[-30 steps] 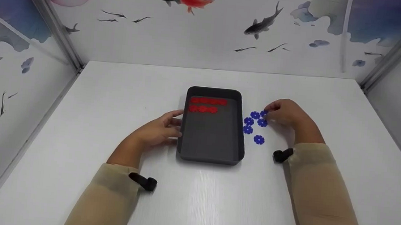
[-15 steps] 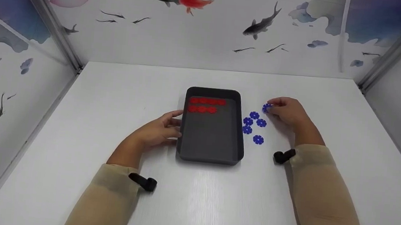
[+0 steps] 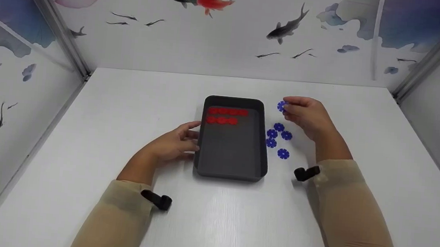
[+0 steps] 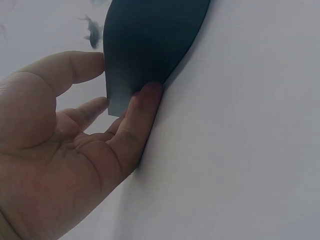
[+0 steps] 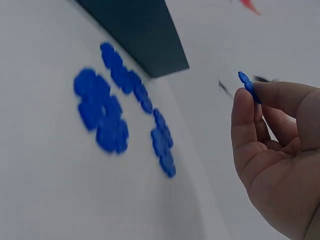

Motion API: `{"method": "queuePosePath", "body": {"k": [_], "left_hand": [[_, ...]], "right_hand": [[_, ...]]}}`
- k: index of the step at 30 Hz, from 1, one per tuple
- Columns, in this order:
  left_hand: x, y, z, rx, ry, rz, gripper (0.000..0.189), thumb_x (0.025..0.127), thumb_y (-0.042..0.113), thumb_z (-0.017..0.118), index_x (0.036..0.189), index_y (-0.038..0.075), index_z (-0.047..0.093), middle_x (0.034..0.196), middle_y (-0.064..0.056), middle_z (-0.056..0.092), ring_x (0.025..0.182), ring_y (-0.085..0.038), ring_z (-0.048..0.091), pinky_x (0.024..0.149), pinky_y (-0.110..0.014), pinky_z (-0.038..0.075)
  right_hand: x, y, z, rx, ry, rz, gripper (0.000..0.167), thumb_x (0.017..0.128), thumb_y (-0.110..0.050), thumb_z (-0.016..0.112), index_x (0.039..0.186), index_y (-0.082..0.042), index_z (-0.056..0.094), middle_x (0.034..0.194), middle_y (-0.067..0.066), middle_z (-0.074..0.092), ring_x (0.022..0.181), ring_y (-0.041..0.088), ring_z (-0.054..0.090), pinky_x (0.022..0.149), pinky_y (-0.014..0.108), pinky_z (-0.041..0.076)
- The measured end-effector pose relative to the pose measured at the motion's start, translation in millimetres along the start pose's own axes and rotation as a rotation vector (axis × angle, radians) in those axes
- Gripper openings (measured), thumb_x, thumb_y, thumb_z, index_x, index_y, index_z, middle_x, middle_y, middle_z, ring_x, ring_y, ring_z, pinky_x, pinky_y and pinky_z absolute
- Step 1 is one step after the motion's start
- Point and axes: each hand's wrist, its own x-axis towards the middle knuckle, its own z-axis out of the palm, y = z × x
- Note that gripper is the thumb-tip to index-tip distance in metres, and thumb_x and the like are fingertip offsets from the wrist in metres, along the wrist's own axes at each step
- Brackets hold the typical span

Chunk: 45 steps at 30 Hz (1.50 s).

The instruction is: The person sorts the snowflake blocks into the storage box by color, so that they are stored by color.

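Observation:
My right hand [image 3: 309, 114] pinches a blue flower-shaped disc [image 3: 281, 106] between thumb and fingertips, lifted beyond the tray's right side. In the right wrist view the same blue disc [image 5: 248, 86] is seen nearly edge-on. My left hand [image 3: 172, 144] touches the left outer wall of the dark grey tray [image 3: 229, 177] with extended fingers. In the left wrist view the left hand's fingertips [image 4: 150, 95] lie against the tray wall [image 4: 150, 40]. Red flower-shaped discs [image 3: 228, 111] stand in two rows at the tray's far end.
Several more blue discs [image 3: 283, 153] lie on the white table [image 3: 211, 218] just right of the tray. White panels [image 3: 226, 56] printed with fish enclose the table at the back and both sides.
My right hand has picked a blue disc from the group, raised it and carried it away from me, then a little left. My left hand and the tray have stayed put.

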Motion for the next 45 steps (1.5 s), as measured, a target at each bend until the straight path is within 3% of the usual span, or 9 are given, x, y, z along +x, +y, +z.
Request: {"method": "queuePosePath", "body": {"k": [6,11,17,21,29,34,45], "left_hand": [[1.4,0.2,0.2,-0.016,0.0,-0.007,0.086,0.096,0.005,0.066,0.169,0.032,0.029,0.159,-0.012,0.047,0.138,-0.03,0.06,0.115,-0.048,0.054],[0.8,0.3,0.7,-0.032,-0.008,-0.012,0.086,0.097,0.004,0.066,0.17,0.031,0.028,0.159,-0.012,0.046,0.138,-0.03,0.06,0.117,-0.048,0.053],[-1.1,1.5,-0.2,-0.03,-0.001,-0.01,0.087,0.097,0.003,0.065,0.17,0.03,0.028,0.16,-0.012,0.046,0.14,-0.031,0.058,0.119,-0.049,0.051],[-2.0,1.4,-0.4,-0.032,0.004,-0.016,0.087,0.097,0.002,0.065,0.17,0.031,0.028,0.16,-0.012,0.045,0.14,-0.031,0.058,0.118,-0.049,0.052],[-1.4,0.7,0.8,-0.03,0.006,-0.03,0.086,0.096,0.006,0.068,0.168,0.034,0.03,0.16,-0.009,0.046,0.141,-0.029,0.058,0.118,-0.048,0.052],[0.3,0.5,1.5,-0.028,-0.005,-0.025,0.086,0.096,0.007,0.067,0.168,0.034,0.03,0.161,-0.008,0.046,0.142,-0.03,0.058,0.119,-0.049,0.051],[-1.2,-0.3,-0.2,-0.039,-0.012,-0.017,0.086,0.096,0.006,0.067,0.168,0.033,0.03,0.162,-0.01,0.045,0.144,-0.031,0.056,0.12,-0.049,0.05]], "right_hand": [[-17.7,-24,37,0.048,-0.088,-0.091,0.031,0.099,-0.013,0.076,0.129,-0.006,0.073,0.114,0.004,0.073,0.098,0.017,0.073,0.089,0.026,0.064],[-26.8,-37,63,0.061,-0.163,-0.113,0.032,0.097,-0.011,0.078,0.127,-0.004,0.071,0.111,0.006,0.072,0.093,0.017,0.072,0.087,0.027,0.065],[-21.9,-49,87,0.084,-0.266,-0.133,0.025,0.097,-0.008,0.078,0.12,-0.007,0.072,0.106,0.004,0.072,0.089,0.015,0.072,0.081,0.026,0.065],[-10.7,-53,103,0.073,-0.348,-0.104,0.023,0.098,-0.006,0.076,0.12,-0.009,0.072,0.104,0.005,0.069,0.088,0.016,0.07,0.082,0.029,0.065],[19.9,-46,135,-0.01,-0.449,0.007,0.034,0.1,-0.008,0.074,0.133,-0.005,0.066,0.108,0.004,0.068,0.094,0.016,0.067,0.086,0.031,0.063],[34.0,-35,149,-0.038,-0.443,0.054,0.026,0.101,-0.01,0.073,0.126,-0.009,0.07,0.112,0.005,0.069,0.098,0.017,0.065,0.083,0.029,0.06],[36.6,-17,162,-0.222,-0.555,0.096,0.025,0.099,-0.008,0.075,0.123,-0.011,0.071,0.115,0.008,0.075,0.089,0.019,0.069,0.08,0.031,0.064]]}}
